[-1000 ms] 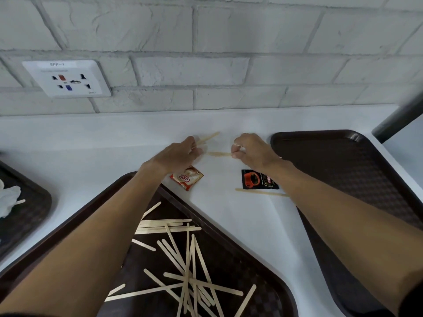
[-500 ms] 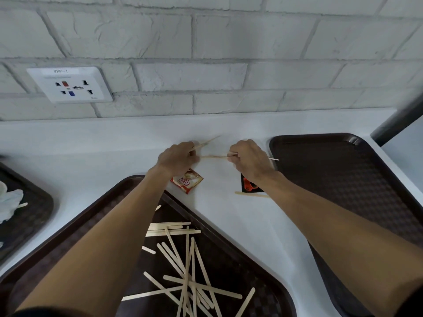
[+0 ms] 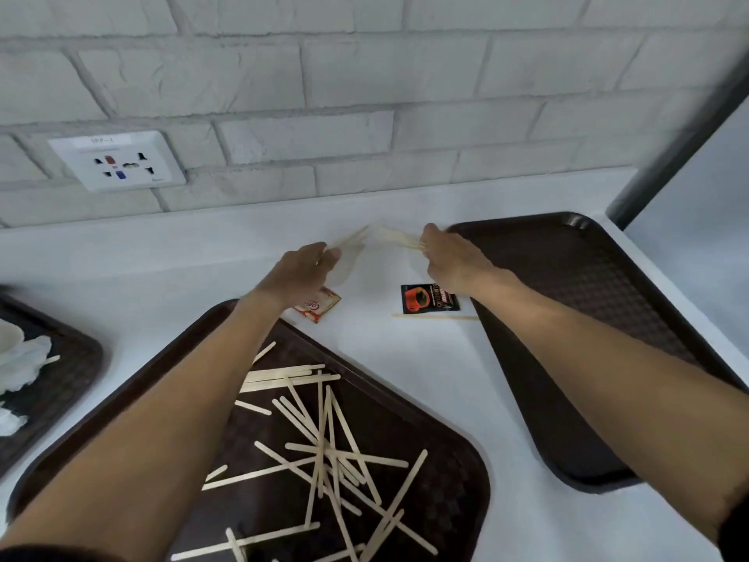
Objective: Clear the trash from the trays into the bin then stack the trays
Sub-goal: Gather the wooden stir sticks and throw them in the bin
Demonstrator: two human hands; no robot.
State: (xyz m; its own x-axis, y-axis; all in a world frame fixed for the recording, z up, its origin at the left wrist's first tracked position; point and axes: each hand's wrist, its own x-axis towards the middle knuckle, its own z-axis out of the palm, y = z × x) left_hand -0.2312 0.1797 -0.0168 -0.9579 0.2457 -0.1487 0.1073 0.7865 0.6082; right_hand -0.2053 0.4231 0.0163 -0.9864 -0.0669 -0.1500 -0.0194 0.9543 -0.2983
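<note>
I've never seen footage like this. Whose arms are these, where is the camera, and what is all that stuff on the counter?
There is no machine here. These are a person's two bare arms, filmed by a wide-angle camera worn on their head, looking forward and down. It is the only view.

The left hand and the right hand each pinch wooden sticks, blurred by motion, above the white counter. Beside the hands lie a red-and-white sachet, a black sachet and one loose stick.

The middle tray, nearest the person, holds many scattered stirrers. The right tray looks bare. The left tray, partly out of view, holds crumpled white tissue. A wall socket sits on the brick wall behind.
</note>
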